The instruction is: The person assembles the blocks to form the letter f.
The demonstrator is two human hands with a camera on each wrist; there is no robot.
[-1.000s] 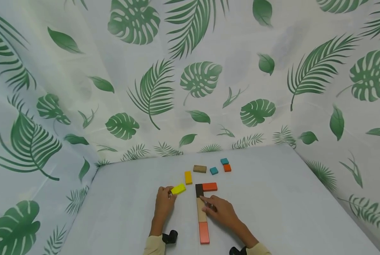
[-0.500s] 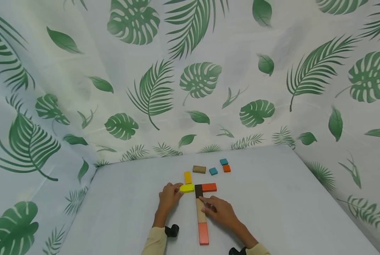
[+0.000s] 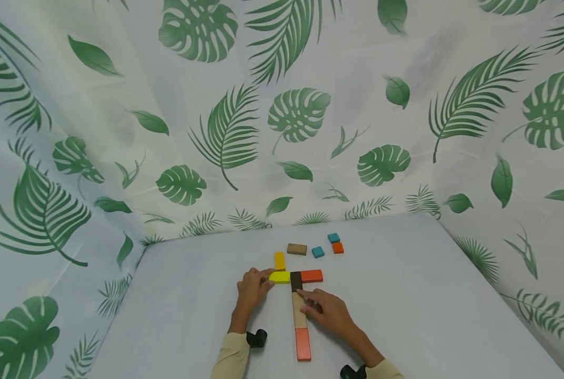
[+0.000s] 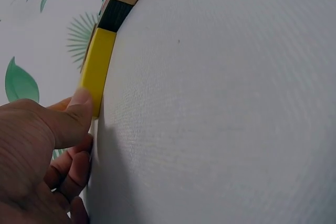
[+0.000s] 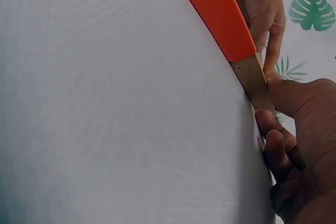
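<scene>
My left hand (image 3: 253, 288) pinches a bright yellow block (image 3: 280, 277) by its left end. The block's other end meets the dark block (image 3: 295, 281). A red-orange block (image 3: 312, 276) lies along the dark block's right side. Below it, a tan block (image 3: 299, 316) and a salmon block (image 3: 303, 345) form a straight column. My right hand (image 3: 328, 311) rests its index fingertip near the seam of the dark and tan blocks, thumb beside the tan one. In the left wrist view the thumb lies on the yellow block (image 4: 98, 69).
An amber block (image 3: 279, 260) lies close behind the yellow one. Farther back are a brown block (image 3: 297, 249), a blue block (image 3: 318, 252), another blue block (image 3: 333, 238) and an orange piece (image 3: 338, 247). A leaf-patterned cloth (image 3: 244, 200) rises behind the white table (image 3: 178, 310).
My left hand has moved right with the yellow block and turned it level, bringing it from a tilted, separate position up against the dark block. The right hand has stayed in place.
</scene>
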